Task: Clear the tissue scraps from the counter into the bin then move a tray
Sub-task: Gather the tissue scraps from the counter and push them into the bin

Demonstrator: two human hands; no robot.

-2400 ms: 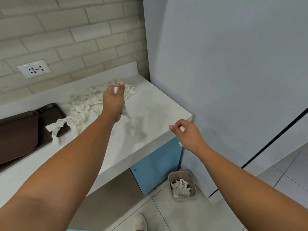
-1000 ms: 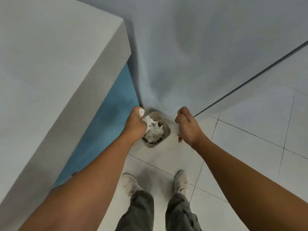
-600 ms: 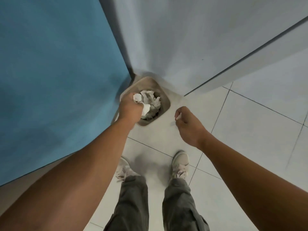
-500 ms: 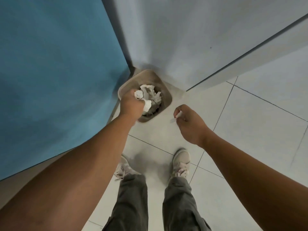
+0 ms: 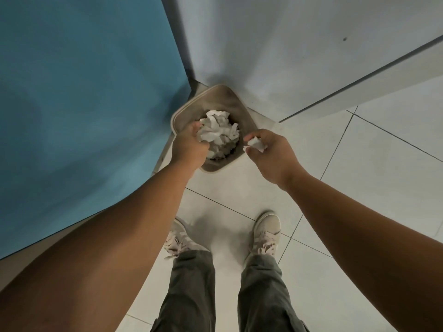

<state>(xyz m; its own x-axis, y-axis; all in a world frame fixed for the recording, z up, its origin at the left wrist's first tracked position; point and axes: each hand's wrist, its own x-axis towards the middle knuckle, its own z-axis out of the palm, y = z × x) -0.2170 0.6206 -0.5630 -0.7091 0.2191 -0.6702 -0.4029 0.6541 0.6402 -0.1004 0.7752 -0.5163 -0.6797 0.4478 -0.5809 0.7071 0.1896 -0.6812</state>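
While the fingers (image 5: 260, 134) of the right hand (image 5: 271, 154) are pinching a small tissue scrap (image 5: 257, 143), the left hand (image 5: 189, 147) is curling its fingers round a bigger tissue wad (image 5: 207, 134). Just below both hands the bin (image 5: 215, 94) is standing on the floor (image 5: 335, 188), holding a tissue pile (image 5: 226, 140). Left of the left fingers a blue cabinet panel (image 5: 84, 92) is rising.

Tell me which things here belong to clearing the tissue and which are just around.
Job: bin; tissue scraps in it; left hand gripping a wad; right hand pinching a small scrap.
Just around: blue cabinet panel; shoes; floor tiles.
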